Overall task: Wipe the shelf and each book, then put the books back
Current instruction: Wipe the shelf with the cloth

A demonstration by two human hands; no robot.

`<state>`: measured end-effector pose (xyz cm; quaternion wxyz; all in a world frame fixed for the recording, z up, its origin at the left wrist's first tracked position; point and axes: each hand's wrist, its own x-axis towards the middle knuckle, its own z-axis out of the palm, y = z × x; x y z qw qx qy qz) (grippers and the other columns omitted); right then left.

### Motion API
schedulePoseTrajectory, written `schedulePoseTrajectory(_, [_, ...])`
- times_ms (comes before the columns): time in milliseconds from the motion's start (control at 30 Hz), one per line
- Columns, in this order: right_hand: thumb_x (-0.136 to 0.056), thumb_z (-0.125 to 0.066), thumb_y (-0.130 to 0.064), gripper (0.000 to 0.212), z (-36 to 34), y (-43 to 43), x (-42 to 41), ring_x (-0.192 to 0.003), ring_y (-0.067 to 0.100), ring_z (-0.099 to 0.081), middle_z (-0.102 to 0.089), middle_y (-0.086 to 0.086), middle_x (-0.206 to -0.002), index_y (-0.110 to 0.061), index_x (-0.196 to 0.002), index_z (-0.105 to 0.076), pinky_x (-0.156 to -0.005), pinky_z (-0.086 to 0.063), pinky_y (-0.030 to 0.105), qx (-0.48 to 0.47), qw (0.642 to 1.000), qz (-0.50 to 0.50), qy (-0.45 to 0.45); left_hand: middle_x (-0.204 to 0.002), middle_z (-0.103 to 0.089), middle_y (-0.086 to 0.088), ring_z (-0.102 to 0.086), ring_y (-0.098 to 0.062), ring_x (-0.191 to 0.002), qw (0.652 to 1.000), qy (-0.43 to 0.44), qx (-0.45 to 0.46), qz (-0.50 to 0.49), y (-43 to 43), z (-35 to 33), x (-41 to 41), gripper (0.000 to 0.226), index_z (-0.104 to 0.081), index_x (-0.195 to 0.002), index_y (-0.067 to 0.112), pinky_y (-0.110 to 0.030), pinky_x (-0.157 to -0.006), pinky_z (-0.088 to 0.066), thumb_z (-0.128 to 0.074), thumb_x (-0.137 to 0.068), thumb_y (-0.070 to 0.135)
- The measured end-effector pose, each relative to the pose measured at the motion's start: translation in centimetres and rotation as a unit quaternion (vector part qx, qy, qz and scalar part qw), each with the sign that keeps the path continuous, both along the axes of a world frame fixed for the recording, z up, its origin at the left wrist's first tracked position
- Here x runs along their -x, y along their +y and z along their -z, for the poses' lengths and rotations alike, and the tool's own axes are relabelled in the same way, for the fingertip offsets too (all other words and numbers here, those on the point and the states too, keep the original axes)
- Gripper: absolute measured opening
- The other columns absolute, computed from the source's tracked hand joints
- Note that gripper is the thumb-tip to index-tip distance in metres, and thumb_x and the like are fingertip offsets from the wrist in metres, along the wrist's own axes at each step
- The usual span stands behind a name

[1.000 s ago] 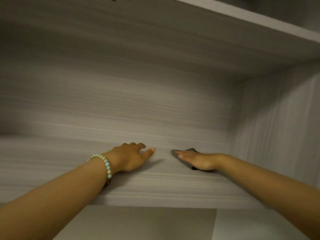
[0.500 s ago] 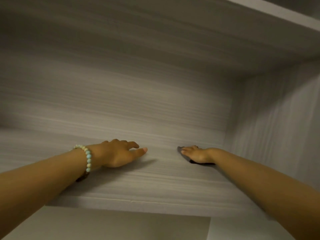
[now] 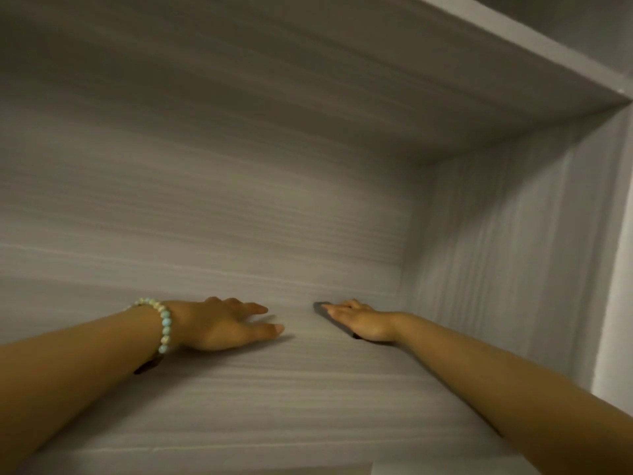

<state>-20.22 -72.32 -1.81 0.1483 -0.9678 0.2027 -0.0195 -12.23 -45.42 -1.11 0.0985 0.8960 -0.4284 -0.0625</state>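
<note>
Right, my right hand [image 3: 359, 323] is flat, fingers straight, pressing the thin dark cloth [image 3: 318, 306] onto the grey wood-grain laminate shelf [image 3: 308, 389], toward its right wall. My left hand [image 3: 219, 325] rests open nearby. The cloth looks soft and limp, so I'd drive it by palm pressure. No books visible.

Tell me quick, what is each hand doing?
Left hand: open, resting on the shelf, holding nothing.
Right hand: open, pressing a dark cloth flat on the shelf.
</note>
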Motion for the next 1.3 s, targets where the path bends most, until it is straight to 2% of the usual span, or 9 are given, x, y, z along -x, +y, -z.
schedulePoseTrajectory(200, [-0.094,-0.016,-0.065,0.065,-0.2,-3.5,2.9,-0.146,0.021,-0.009,-0.007,0.001,-0.159,-0.034,-0.151,-0.014,-0.12,-0.005,0.041,0.023,0.995,0.096,0.016,-0.158,-0.012,0.007,-0.009,-0.022,-0.145,1.0,0.005,-0.018,0.006,0.0,0.3,-0.2,0.075,-0.016,-0.147,0.043,-0.041,-0.117,-0.009,-0.027,-0.082,0.077])
schedulePoseTrajectory(367, [-0.101,-0.014,-0.053,0.052,-0.1,-0.9,4.3,-0.147,0.019,-0.003,-0.002,0.0,-0.159,-0.037,-0.151,-0.01,-0.12,-0.002,0.042,-0.013,0.998,0.036,0.042,-0.158,-0.013,0.005,-0.011,-0.025,-0.145,1.0,-0.007,-0.027,0.005,0.0,0.4,-0.3,0.077,-0.018,-0.147,0.041,-0.042,-0.118,-0.01,-0.027,-0.08,0.078])
schedulePoseTrajectory(533, [-0.1,-0.01,-0.054,0.053,0.3,0.4,6.9,-0.147,0.019,-0.004,-0.005,0.0,-0.16,-0.039,-0.15,-0.01,-0.12,-0.003,0.04,0.011,0.999,0.043,0.027,-0.157,-0.017,0.001,-0.017,-0.023,-0.144,1.0,-0.014,-0.022,0.017,0.7,-0.3,0.4,0.077,-0.021,-0.148,0.035,-0.04,-0.117,-0.012,-0.028,-0.082,0.075])
schedulePoseTrajectory(667, [-0.1,-0.013,-0.054,0.054,0.2,3.9,8.4,-0.142,0.02,-0.023,-0.025,0.0,-0.156,-0.035,-0.151,-0.016,-0.119,-0.013,0.035,0.009,0.999,0.038,0.002,-0.155,-0.023,0.006,-0.022,-0.017,-0.142,1.0,0.023,0.006,0.021,4.3,-1.3,1.0,0.115,-0.026,-0.147,0.03,-0.036,-0.115,-0.013,-0.024,-0.053,0.097])
schedulePoseTrajectory(700, [-0.1,-0.015,-0.054,0.053,0.1,5.4,8.6,-0.139,0.022,-0.029,-0.031,0.001,-0.152,-0.037,-0.15,-0.018,-0.118,-0.016,0.034,0.009,1.0,0.03,-0.002,-0.153,-0.026,0.007,-0.025,-0.017,-0.141,0.999,0.025,0.016,0.019,5.4,-1.4,1.1,0.11,-0.029,-0.145,0.029,-0.035,-0.115,-0.014,-0.025,-0.058,0.095])
schedulePoseTrajectory(800, [-0.098,-0.018,-0.057,0.051,0.4,10.8,8.6,-0.136,0.021,-0.034,-0.04,0.0,-0.147,-0.043,-0.146,-0.026,-0.117,-0.02,0.035,-0.002,0.999,-0.025,-0.03,-0.15,-0.033,0.007,-0.031,-0.015,-0.137,0.998,0.037,0.057,0.013,8.9,-0.7,1.2,0.065,-0.037,-0.142,0.026,-0.032,-0.115,-0.017,-0.032,-0.09,0.066])
schedulePoseTrajectory(967, [-0.096,-0.021,-0.059,0.058,0.8,19.8,7.4,-0.134,0.034,-0.037,-0.039,0.017,-0.144,-0.027,-0.142,-0.033,-0.114,-0.027,0.045,-0.022,0.992,-0.12,-0.042,-0.148,-0.037,0.007,-0.034,-0.016,-0.136,0.996,-0.001,0.094,-0.009,13.9,0.8,2.5,0.056,-0.042,-0.139,0.03,-0.036,-0.117,-0.019,-0.031,-0.093,0.06])
schedulePoseTrajectory(1133, [-0.075,-0.026,-0.082,0.069,1.7,25.0,6.8,-0.139,0.015,-0.031,-0.03,-0.018,-0.152,-0.056,-0.14,-0.027,-0.116,-0.023,0.04,0.001,0.985,-0.157,-0.07,-0.154,-0.025,0.004,-0.024,-0.015,-0.142,0.985,0.016,0.17,-0.016,17.7,1.3,3.8,0.059,-0.031,-0.147,0.019,-0.03,-0.118,-0.011,-0.028,-0.097,0.052])
schedulePoseTrajectory(1300, [-0.094,-0.044,-0.054,0.041,2.7,29.2,8.7,-0.116,0.015,-0.054,-0.055,-0.01,-0.134,-0.046,-0.134,-0.046,-0.099,-0.045,0.037,0.047,0.963,-0.198,-0.179,-0.148,-0.04,0.0,-0.036,-0.017,-0.135,0.966,-0.053,0.252,0.0,20.6,2.5,5.8,0.053,-0.045,-0.139,0.02,-0.029,-0.112,-0.023,-0.03,-0.097,0.049])
